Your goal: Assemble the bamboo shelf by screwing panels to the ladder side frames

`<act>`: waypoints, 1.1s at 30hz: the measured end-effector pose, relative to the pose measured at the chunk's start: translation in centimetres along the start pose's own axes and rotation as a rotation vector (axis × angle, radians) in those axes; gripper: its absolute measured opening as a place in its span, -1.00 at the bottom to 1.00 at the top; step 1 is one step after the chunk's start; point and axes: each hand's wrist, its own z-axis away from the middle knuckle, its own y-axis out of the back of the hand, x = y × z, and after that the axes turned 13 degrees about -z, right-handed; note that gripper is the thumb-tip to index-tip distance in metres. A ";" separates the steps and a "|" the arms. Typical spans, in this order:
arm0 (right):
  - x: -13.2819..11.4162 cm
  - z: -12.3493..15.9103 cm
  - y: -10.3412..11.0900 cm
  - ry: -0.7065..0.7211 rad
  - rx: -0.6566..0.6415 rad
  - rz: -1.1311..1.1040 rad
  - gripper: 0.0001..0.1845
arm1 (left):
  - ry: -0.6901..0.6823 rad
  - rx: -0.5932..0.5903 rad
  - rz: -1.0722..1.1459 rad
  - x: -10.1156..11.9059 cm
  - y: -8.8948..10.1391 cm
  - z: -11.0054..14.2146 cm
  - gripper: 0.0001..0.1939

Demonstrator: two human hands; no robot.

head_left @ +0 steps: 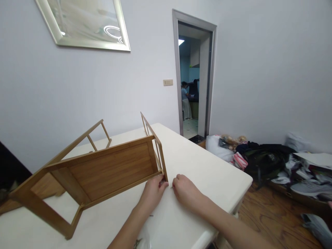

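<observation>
Two closed grips are showing: my left hand [153,189] is clasping the wooden frame [111,167] at its near right corner; my right hand [186,190], just right, is pinching a thin piece [171,187] too small to identify. The frame is resting tilted on the white table [199,169], leftward; I'm favouring firm bracing, unhurried precision.

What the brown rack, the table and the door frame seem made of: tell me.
Brown rack: likely wood or bamboo, clear satin finish; its panel shows streaky grain.
Table: smooth off-white surface, perhaps paint or lacquer; what lies beneath is hidden.
Door frame: possibly metal, judging by its grey, slightly shiny surface.
</observation>
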 end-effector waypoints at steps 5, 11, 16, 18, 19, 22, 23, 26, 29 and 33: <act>-2.7 2.6 -1.9 0.064 -0.071 0.042 -0.66 | 0.012 -0.011 0.016 -0.3 0.2 -0.3 -0.82; -6.1 4.8 -5.8 0.274 -0.127 -0.126 -0.71 | 0.023 -0.045 0.053 -0.6 0.4 -0.6 -0.81; -6.1 4.9 -6.8 0.283 -0.028 -0.343 -0.82 | 0.012 -0.043 0.059 -0.6 0.5 -0.6 -0.82; -5.9 4.9 -6.4 0.265 -0.010 -0.462 -0.82 | 0.010 -0.037 0.059 -0.7 0.5 -0.6 -0.82; -5.8 4.9 -6.1 0.253 -0.008 -0.515 -0.81 | 0.011 -0.033 0.058 -0.7 0.4 -0.5 -0.82; -5.8 4.8 -5.5 0.191 0.016 -0.656 -0.77 | 0.013 -0.019 0.052 -0.9 0.2 -0.5 -0.82; -5.7 4.8 -5.3 0.160 0.042 -0.698 -0.77 | 0.013 -0.014 0.048 -0.9 0.1 -0.5 -0.83; -4.9 4.5 -4.5 0.067 0.185 -0.787 -0.81 | 0.002 0.011 0.030 -1.0 -0.2 -0.5 -0.85; -3.2 3.7 -3.2 0.032 0.366 -0.787 -0.82 | -0.030 0.028 0.015 -0.7 -0.2 -0.4 -0.86; -0.9 1.2 -1.2 0.058 0.523 -0.735 -0.59 | -0.078 0.039 0.004 0.0 -0.1 -0.2 -0.87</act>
